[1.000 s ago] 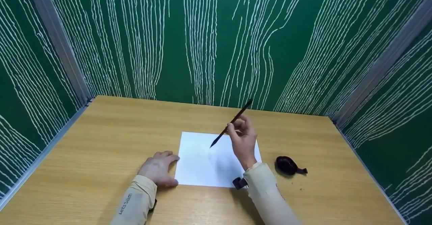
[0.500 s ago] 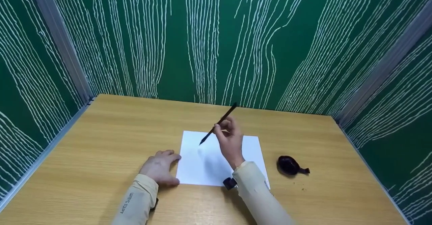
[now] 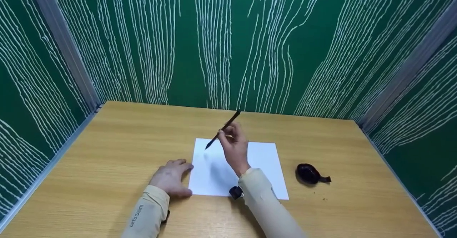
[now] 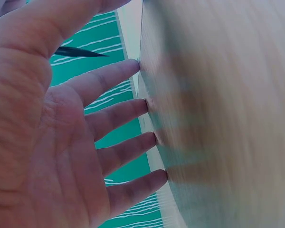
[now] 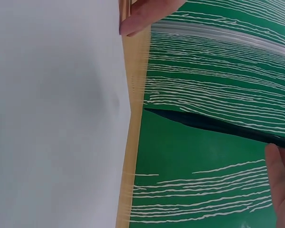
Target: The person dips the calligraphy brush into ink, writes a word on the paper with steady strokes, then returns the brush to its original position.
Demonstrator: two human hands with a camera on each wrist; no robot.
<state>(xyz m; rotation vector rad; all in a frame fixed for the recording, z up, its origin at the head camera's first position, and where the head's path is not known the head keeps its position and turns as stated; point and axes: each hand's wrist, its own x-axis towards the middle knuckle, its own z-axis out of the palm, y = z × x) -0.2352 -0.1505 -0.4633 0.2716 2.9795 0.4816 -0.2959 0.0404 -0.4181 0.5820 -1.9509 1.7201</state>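
My right hand [image 3: 236, 152] pinches a thin dark paintbrush [image 3: 231, 119] by its shaft. The brush slants, and its pointed tip [image 5: 156, 112] hangs a little above the sheet of white paper [image 3: 265, 166], over its upper left part. In the right wrist view a gap shows between that tip and the paper. Only some fingers [image 5: 277, 171] of the right hand appear there. My left hand [image 3: 169, 179] rests at the paper's left edge, thumb and forefinger at the border. The left wrist view shows its fingers [image 4: 118, 114] spread, fingertips on the tabletop.
A small dark dish with a stubby handle [image 3: 307, 173] stands on the wooden table [image 3: 142, 131], right of the paper. Tiny crumbs lie near it. Green walls [image 3: 246, 49] with white wavy lines enclose the table's back and sides.
The right hand has moved left across the paper with the brush, carrying the tip from near the middle toward the upper left. The left hand keeps its place at the paper's edge.
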